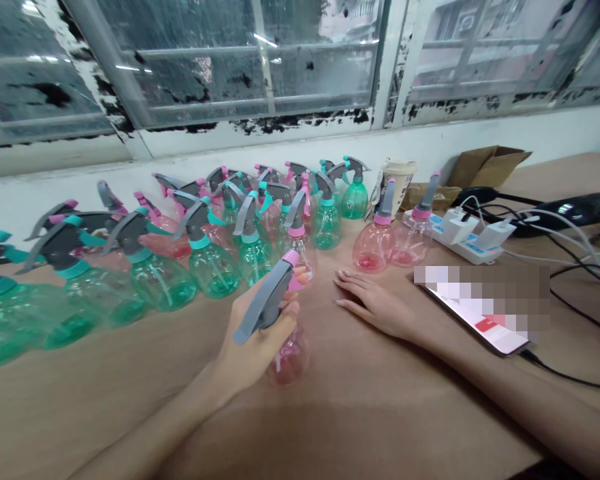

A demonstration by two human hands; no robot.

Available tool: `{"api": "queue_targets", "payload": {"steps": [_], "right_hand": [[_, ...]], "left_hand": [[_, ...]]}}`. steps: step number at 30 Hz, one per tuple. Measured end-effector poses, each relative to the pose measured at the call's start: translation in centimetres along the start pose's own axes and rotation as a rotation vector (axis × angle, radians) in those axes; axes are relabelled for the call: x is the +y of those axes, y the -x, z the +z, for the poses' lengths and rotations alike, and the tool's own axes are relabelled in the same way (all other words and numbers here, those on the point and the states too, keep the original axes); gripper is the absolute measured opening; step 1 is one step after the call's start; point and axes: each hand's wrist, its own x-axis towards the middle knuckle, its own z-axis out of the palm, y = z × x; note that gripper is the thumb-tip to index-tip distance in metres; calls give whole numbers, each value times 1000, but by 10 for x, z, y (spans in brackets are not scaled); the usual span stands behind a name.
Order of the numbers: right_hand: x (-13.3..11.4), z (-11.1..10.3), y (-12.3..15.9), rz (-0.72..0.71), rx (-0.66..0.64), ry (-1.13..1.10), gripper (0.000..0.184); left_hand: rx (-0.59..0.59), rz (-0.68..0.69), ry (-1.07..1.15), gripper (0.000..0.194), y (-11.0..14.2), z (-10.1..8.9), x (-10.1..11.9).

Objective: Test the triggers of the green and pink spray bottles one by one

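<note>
My left hand (260,333) is wrapped round the neck and trigger head of a pink spray bottle (291,363), whose grey and pink nozzle points away from me. The bottle's clear pink body shows below my fingers, close to the tabletop. Flat on the wooden table (360,413) rests my right hand (367,297), fingers stretched out, holding nothing. Just beyond it stand two pink spray bottles (374,243) side by side. To the left, several green spray bottles (214,267) stand in rows, with pink ones (167,233) among and behind them.
A phone (473,313) with a lit screen lies beside my right forearm, a cable plugged into it. Behind it are a white power strip (473,247) with chargers, tangled cables, a paper cup (400,180) and an open cardboard box (485,167). Windows line the far wall.
</note>
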Motion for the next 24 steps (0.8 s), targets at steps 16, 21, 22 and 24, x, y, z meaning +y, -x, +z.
{"api": "queue_targets", "payload": {"steps": [16,21,22,24], "right_hand": [[0,-2,0,7,-25,9,65],[2,-1,0,-6,-22,13,63],[2,0,0,-10,-18,7,62],[3,0,0,-15,-9,-6,61]], "left_hand": [[6,-12,-66,18,-1,-2,11],[8,40,-86,13,-3,-4,13],[12,52,-86,14,-3,-5,12],[38,59,-92,15,-3,-5,11]]}}
